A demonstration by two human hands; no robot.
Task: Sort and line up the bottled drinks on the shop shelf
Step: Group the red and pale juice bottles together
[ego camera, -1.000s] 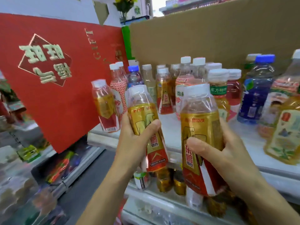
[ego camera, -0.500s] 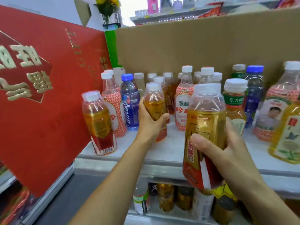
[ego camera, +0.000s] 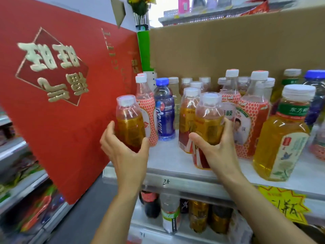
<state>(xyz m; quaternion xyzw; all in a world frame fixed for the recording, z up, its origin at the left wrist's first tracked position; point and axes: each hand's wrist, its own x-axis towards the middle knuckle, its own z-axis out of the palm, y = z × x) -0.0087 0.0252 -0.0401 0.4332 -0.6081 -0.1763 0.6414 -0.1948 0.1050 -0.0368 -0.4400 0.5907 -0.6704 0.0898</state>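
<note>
On the white shelf (ego camera: pixel 168 155), three gold-labelled drinks with clear caps were counted. The left hand (ego camera: pixel 124 155) gripped the first gold bottle (ego camera: pixel 130 125) at the shelf's left front corner, thumb on its right side, fingers round the left. Its base was hidden; could not tell if it stood or was lifted. The right hand (ego camera: pixel 218 152) was clamped on the second gold bottle (ego camera: pixel 209 124), base down near the front edge. The third gold bottle (ego camera: pixel 187 118) stood free just behind and left of the second.

Red-net labels: at least four seen, one red-net bottle (ego camera: pixel 148 113) just behind the first gold bottle. One blue bottle (ego camera: pixel 164 111) stood beside it; a second blue cap (ego camera: pixel 315 74) showed far right. One large tea bottle (ego camera: pixel 281 141) stood front right.

Edges: the red box (ego camera: pixel 61 103) leaned close at the left side; the cardboard box (ego camera: pixel 228 43) walled the back. Open room: a bare strip of shelf lay between the two held bottles, running back to the blue bottle, and another along the front edge.
</note>
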